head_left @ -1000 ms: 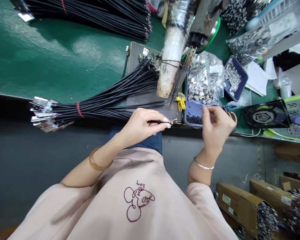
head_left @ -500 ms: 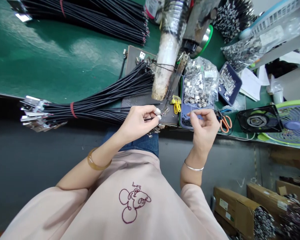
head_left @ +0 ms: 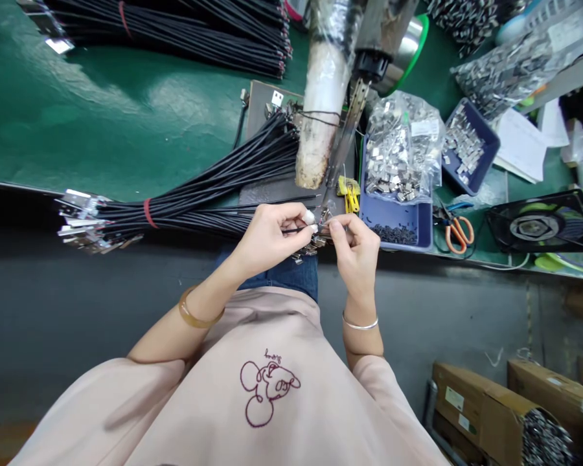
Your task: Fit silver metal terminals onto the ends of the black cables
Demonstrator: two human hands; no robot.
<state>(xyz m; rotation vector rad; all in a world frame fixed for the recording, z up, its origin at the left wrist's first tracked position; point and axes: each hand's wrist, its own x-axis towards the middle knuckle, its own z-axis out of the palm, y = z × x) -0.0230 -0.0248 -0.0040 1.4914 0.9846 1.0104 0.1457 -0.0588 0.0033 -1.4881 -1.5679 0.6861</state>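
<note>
My left hand (head_left: pixel 271 238) pinches the end of a thin black cable (head_left: pixel 291 230) at the near edge of the green bench. My right hand (head_left: pixel 354 251) meets it fingertip to fingertip, its fingers closed on a small metal piece (head_left: pixel 323 228) held against the cable end. Several small metal connectors (head_left: pixel 307 251) dangle just below the two hands. A bundle of black cables (head_left: pixel 199 197) tied with a red band lies to the left, with metal plugs (head_left: pixel 80 219) at its far end.
A plastic-wrapped machine column (head_left: pixel 323 97) stands just beyond the hands. A blue tray (head_left: pixel 393 217) holds a bag of metal shells (head_left: pixel 401 152). Orange scissors (head_left: pixel 454 232), a small black fan (head_left: pixel 539 226) and more cable bundles (head_left: pixel 175 29) lie around. Cardboard boxes (head_left: pixel 476 401) sit on the floor.
My right hand has come left from the blue tray and joined my left hand at the cable end. The left hand has barely moved.
</note>
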